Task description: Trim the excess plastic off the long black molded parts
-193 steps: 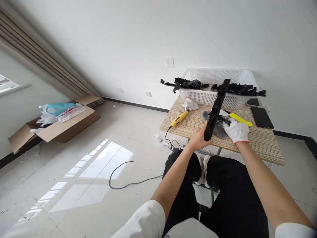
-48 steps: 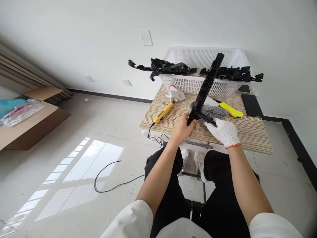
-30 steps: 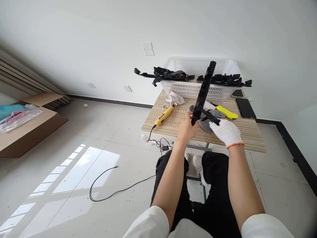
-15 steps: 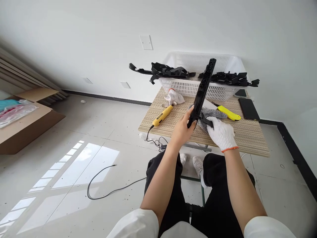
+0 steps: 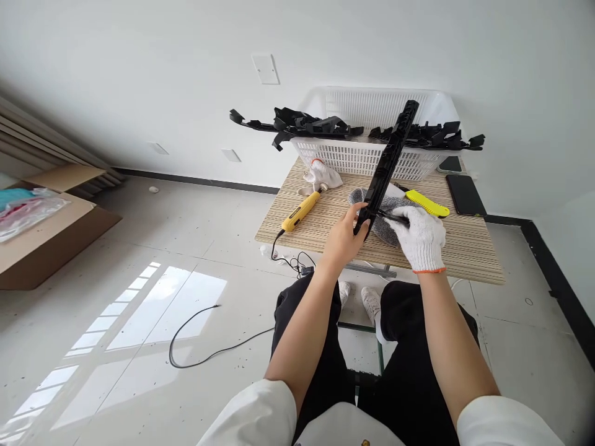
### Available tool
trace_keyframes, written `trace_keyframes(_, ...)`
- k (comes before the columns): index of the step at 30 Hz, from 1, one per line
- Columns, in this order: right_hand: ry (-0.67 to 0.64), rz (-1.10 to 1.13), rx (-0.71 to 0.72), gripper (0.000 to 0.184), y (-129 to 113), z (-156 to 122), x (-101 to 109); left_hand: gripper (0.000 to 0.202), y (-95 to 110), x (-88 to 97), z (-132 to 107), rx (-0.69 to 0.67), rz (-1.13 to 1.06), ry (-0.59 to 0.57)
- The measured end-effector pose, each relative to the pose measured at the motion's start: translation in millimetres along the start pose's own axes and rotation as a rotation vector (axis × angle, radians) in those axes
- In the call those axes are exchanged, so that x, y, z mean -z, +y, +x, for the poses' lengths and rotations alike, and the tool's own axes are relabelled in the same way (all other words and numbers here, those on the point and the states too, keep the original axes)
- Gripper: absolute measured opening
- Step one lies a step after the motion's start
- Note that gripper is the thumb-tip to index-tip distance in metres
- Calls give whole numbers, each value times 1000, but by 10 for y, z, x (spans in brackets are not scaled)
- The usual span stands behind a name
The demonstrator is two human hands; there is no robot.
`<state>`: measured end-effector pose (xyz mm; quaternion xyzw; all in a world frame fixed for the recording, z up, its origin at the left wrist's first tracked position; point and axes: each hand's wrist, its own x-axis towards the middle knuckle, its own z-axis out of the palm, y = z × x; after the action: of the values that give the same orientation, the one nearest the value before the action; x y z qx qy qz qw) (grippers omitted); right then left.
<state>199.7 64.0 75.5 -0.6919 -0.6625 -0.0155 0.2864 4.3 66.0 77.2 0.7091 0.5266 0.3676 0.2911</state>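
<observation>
My bare left hand (image 5: 344, 240) is closed around the lower end of a long black plastic strip (image 5: 388, 162), which tilts up and to the right over the table. On my right hand (image 5: 422, 240) is a white knit glove with an orange cuff edge. Its fingers pinch a narrow black piece (image 5: 395, 217) beside the strip's lower end; whether this is part of the strip or a separate tool, I cannot tell. Beneath both hands lies a grey knit glove or cloth (image 5: 387, 233). A yellow-handled cutter (image 5: 427, 202) rests just beyond my right hand.
A white basket (image 5: 346, 162) at the wall carries several black plastic parts (image 5: 316, 124) across its rim. On the wooden table (image 5: 469, 251) lie a yellow corded tool (image 5: 302, 210), a white glove (image 5: 325, 175) and a black phone (image 5: 465, 194). A cardboard box (image 5: 51, 238) stands left.
The strip has tilted further to the right. My right hand has turned slightly, still pinching the narrow black piece, and the view has shifted a little.
</observation>
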Motion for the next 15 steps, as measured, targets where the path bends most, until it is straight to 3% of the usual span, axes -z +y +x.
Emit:
trace_keyframes(7, 60, 9, -197, 56, 4, 38, 47, 18, 8, -54, -19, -10, -16, 70)
trace_keyframes(12, -49, -59, -83, 55, -42, -23, 105, 25, 27, -75, -69, 41, -36, 55)
trace_keyframes(15, -48, -124, -71, 56, -63, -30, 88, 34, 29, -79, -65, 94, -46, 54)
